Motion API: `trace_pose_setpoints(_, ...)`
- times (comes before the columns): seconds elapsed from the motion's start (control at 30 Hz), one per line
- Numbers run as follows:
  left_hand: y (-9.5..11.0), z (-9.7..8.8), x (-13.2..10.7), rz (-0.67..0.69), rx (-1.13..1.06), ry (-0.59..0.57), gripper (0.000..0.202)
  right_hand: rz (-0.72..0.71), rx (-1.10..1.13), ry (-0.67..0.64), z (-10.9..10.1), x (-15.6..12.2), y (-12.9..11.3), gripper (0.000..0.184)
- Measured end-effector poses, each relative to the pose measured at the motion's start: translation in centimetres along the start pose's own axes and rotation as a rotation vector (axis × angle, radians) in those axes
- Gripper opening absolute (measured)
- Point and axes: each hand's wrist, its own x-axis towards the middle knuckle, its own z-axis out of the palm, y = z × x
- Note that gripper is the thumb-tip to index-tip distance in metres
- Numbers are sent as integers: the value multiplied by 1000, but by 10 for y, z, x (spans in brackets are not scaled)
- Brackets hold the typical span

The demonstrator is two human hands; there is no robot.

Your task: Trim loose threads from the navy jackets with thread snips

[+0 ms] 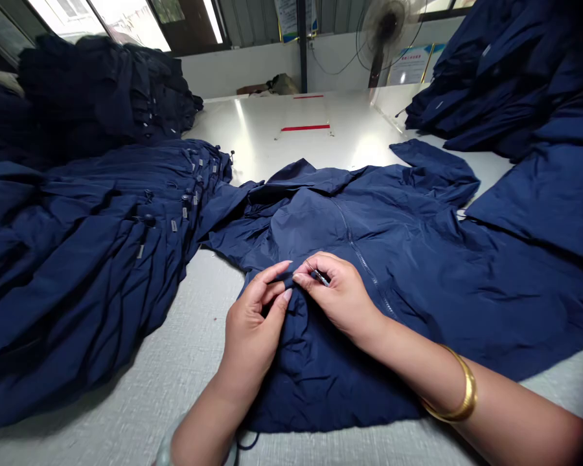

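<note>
"Where's the navy zip jacket (418, 259)?"
"Under the left hand (252, 317), which pinches a fold."
"And the right hand (339, 294)?"
"Just beside, over the jacket, gripping a small metal tool (322, 280)."

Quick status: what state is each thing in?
Left hand: closed on the navy jacket
Right hand: closed on a small metal tool
Navy jacket: spread out, creased
Zipper: open or closed unclear
Garments at left: piled
Gold bangle: worn
Fan: running or not unclear
</note>
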Motion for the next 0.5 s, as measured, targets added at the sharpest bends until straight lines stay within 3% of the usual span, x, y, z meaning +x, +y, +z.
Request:
trace_pose_setpoints(0.1, 1, 2, -2, -17, -36, 3, 39, 12, -11, -23, -7, 3, 3, 15)
trace_pose_setpoints(0.3, 2, 2, -5, -55, -10, 78, 46, 83, 129, 64, -13, 6, 9, 14)
trace_pose_setpoints(0.5, 3, 0, -6, 134, 177, 57, 41, -124, 71, 18, -9, 1, 8, 5)
